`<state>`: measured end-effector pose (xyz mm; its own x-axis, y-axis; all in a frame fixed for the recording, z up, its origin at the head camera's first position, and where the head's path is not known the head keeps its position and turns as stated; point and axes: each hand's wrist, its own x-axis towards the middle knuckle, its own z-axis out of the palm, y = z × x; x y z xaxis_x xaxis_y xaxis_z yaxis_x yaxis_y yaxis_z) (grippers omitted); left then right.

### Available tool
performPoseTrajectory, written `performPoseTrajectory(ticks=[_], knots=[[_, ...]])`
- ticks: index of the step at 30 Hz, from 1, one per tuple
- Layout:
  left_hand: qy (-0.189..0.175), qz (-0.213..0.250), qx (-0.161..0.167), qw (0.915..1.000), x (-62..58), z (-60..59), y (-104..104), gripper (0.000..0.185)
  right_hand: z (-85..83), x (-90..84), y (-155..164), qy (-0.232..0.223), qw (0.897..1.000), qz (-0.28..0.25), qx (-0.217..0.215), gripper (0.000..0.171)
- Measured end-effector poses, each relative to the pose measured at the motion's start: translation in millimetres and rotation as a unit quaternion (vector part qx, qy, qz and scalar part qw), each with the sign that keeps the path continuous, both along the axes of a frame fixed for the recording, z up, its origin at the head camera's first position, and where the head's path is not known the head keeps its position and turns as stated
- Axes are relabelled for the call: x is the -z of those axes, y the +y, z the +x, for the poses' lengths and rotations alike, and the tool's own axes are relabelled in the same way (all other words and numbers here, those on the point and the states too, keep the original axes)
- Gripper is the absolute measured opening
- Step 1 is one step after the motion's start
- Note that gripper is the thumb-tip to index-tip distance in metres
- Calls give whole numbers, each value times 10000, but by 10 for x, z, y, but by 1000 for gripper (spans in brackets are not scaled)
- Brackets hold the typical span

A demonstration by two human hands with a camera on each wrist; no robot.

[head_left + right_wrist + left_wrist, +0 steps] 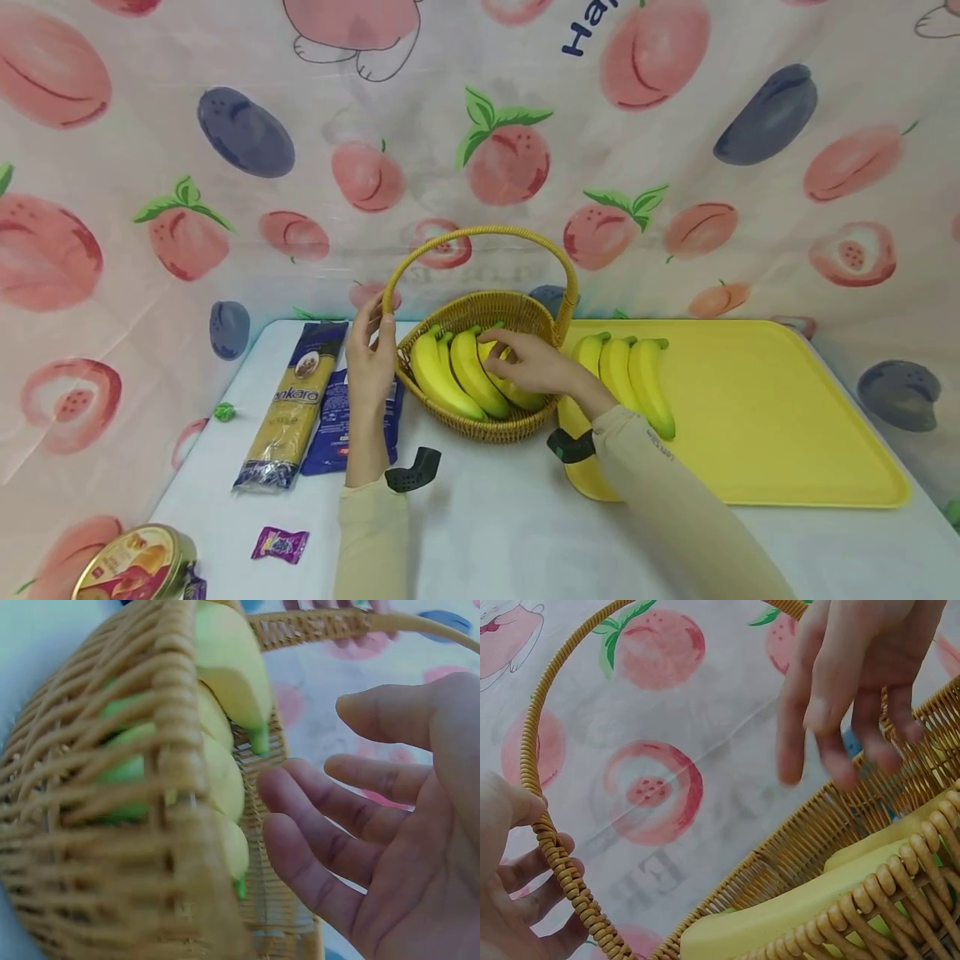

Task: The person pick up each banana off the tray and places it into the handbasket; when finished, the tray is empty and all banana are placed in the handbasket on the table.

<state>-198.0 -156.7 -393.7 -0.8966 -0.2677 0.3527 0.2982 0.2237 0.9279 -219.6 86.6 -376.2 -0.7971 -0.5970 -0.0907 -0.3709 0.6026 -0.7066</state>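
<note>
A wicker basket (480, 430) with a tall arched handle (491, 231) stands in the middle, holding several yellow bananas (441, 379). My left hand (371, 354) holds the left foot of the handle, its thumb and fingers on either side of it in the left wrist view. Above the bananas hovers my right hand (531, 363). In the right wrist view its fingers (337, 847) are spread and loosely bent, with nothing between them and apart from the fruit. Three more bananas (651, 387) lie on the yellow tray (780, 417), right of the basket.
Left of the basket lie a long pasta pack (288, 408) and a dark blue packet (330, 433). A purple wrapped sweet (281, 544) and a round tin (135, 567) are at the front left. A fruit-printed cloth (360, 117) hangs behind the table.
</note>
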Motion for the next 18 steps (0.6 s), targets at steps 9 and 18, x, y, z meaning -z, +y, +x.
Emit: performPoseTrajectory(ticks=[9,18], knots=[[96,-84,-84,9999,-2,0,-10,34,104,45,331,304,9954,-829,379,36],[3,-14,0,10000,-122,58,51,36,264,71,654,155,9868,-1253,1015,33]])
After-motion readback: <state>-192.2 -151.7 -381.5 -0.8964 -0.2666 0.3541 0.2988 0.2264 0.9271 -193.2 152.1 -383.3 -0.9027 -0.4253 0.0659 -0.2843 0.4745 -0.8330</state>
